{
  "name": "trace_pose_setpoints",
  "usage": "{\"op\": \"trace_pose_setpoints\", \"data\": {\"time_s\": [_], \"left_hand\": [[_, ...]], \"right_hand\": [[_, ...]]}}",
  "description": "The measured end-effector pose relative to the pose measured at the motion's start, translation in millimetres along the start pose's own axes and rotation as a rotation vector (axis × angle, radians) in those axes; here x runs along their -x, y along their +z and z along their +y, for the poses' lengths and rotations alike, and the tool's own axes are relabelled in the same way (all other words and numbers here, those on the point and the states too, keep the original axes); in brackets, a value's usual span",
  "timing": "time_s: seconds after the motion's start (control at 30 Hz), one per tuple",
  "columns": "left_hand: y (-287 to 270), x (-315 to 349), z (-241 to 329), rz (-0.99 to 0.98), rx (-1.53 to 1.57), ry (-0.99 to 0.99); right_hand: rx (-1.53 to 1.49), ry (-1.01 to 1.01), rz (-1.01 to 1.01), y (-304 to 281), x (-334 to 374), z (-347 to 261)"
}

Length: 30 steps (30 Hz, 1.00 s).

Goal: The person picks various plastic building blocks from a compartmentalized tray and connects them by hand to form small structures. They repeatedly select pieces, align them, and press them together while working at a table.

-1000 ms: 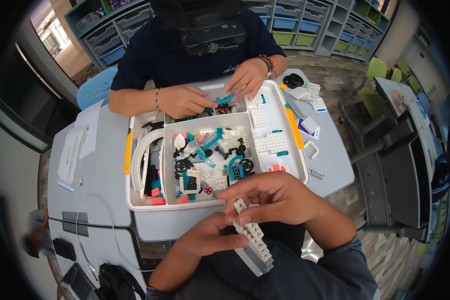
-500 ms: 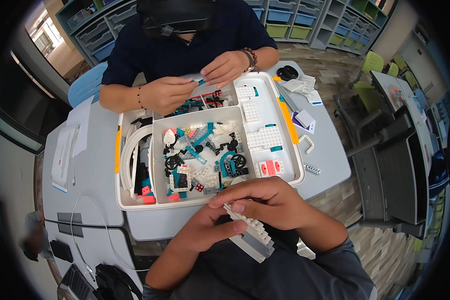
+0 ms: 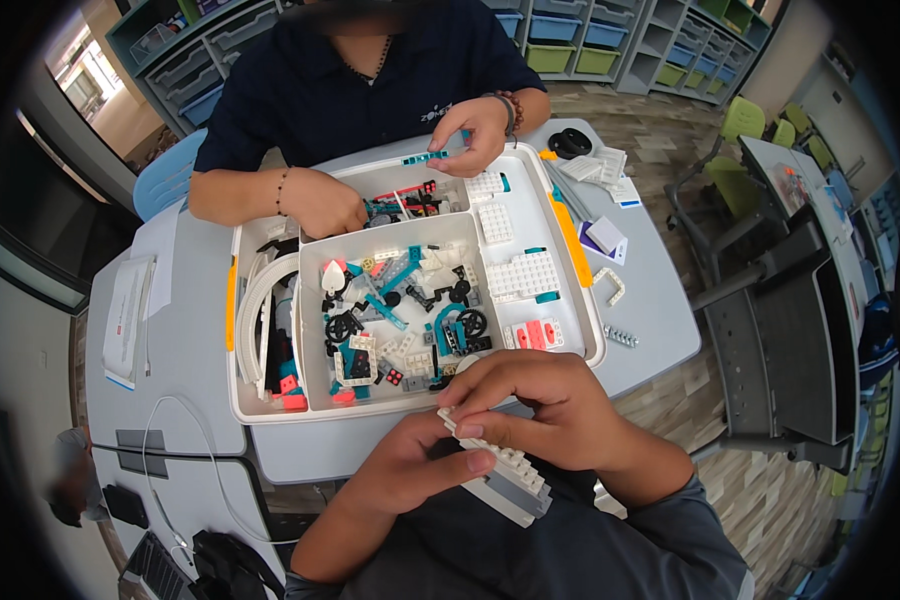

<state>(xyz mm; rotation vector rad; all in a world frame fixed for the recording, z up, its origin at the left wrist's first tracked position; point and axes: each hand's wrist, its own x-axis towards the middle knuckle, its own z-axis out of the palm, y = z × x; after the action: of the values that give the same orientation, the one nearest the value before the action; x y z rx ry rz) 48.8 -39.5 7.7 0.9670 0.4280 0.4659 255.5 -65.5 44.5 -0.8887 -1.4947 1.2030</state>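
White and grey bricks form the block assembly [image 3: 500,478], which is held close to the body, just below the edge of the parts tray [image 3: 570,240]. Its upper end is hidden under the right hand [image 3: 535,405], whose fingers are clamped on it. The left hand [image 3: 420,465] is closed around its lower side.

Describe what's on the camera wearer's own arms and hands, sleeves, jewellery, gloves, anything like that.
Both hands are bare: no gloves, rings or watch visible on the left hand or right hand. The forearms are bare too. Dark grey short sleeves show at the lower edge, plainest on the right arm.
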Motion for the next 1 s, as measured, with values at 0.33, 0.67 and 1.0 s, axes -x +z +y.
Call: {"op": "trace_pose_setpoints", "data": {"time_s": [0.33,0.67,1.0], "left_hand": [[1,4,4,-0.031,-0.194,0.059],[-1,-5,-16,-0.008,0.309,-0.052],[3,-12,-16,0.111,0.333,0.016]], "right_hand": [[0.004,-0.056,-0.089,2,1,8],[0.257,0.04,0.31,-67,30,-15],[1.106,0.261,0.557,-117,103,62]]}}
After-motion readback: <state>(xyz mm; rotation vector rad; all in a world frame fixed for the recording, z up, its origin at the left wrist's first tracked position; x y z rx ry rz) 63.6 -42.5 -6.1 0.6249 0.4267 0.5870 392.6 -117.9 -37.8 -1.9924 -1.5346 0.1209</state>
